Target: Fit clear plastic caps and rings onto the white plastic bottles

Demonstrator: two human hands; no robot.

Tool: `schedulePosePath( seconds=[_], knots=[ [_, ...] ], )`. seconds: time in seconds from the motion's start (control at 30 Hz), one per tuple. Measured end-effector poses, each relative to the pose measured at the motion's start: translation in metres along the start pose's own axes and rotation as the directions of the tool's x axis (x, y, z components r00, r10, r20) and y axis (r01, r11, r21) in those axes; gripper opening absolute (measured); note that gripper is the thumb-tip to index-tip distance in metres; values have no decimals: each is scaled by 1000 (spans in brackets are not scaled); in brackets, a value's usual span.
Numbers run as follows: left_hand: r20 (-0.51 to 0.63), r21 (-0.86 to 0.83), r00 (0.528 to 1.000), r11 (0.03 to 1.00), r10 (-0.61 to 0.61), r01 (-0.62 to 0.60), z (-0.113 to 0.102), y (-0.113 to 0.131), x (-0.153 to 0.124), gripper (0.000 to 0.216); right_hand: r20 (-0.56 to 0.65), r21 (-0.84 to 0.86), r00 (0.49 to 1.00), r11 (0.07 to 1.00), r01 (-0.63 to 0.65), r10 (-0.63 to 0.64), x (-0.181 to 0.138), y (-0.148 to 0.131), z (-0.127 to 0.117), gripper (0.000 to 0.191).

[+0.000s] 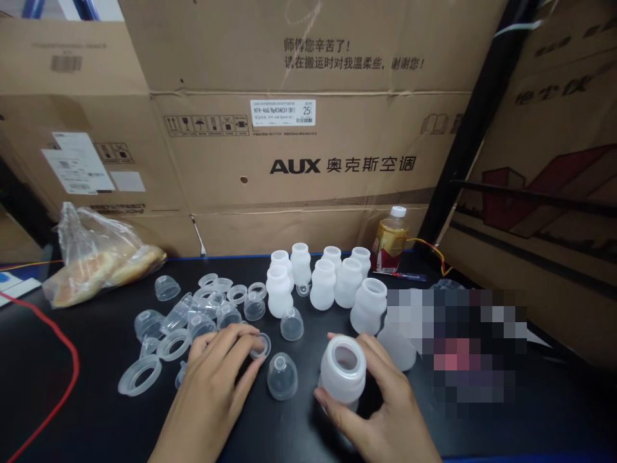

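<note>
Head view: near the front edge of the desk (270, 434), right hand (393, 411) clasps white bottle (342, 384); left hand (219, 366) at clear ring (261, 346), grip unclear.

Soft, diffuse indoor light, moderately dim, falls on the large carton (308, 193) before you, whose central print you can read. Small highlights mark the clear domes (283, 381) and the white bottle (341, 384) in your right hand (385, 411); the black tabletop (263, 434) shows deep shadow below that bottle. Lettering on the carton at right (554, 125) is blurred. Coarse pixelation hides the area beyond your right hand.
</note>
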State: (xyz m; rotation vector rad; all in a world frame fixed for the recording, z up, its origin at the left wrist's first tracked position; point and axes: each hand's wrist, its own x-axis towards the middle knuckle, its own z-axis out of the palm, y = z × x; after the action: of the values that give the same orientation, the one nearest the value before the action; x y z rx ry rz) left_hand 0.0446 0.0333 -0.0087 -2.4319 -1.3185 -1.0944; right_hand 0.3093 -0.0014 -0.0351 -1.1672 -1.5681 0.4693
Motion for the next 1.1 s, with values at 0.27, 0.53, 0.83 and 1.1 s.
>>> schedulePosePath(
  seconds=[0.27, 0.53, 0.83, 1.1],
  knots=[
    [-130, -209, 987, 976, -94, 65, -11, 13, -3, 22, -5, 5, 1000, 1000, -8, 8, 0, -2, -1, 42],
    [-90, -419, 995, 908, -50, 8, -18, 24, 19, 26, 7, 59, 993, 991, -119, 119, 1, -8, -2, 50],
    [117, -500, 948, 842, 295, -201, -52, 29, 108, 27, 197, 18, 977, 996, -91, 85, 16, -13, 0, 50],
    [244, -579, 890, 794, 384, -184, -49, 13, 119, 29, 324, 139, 946, 989, -54, 6, 33, -2, 10, 50]
  ],
)
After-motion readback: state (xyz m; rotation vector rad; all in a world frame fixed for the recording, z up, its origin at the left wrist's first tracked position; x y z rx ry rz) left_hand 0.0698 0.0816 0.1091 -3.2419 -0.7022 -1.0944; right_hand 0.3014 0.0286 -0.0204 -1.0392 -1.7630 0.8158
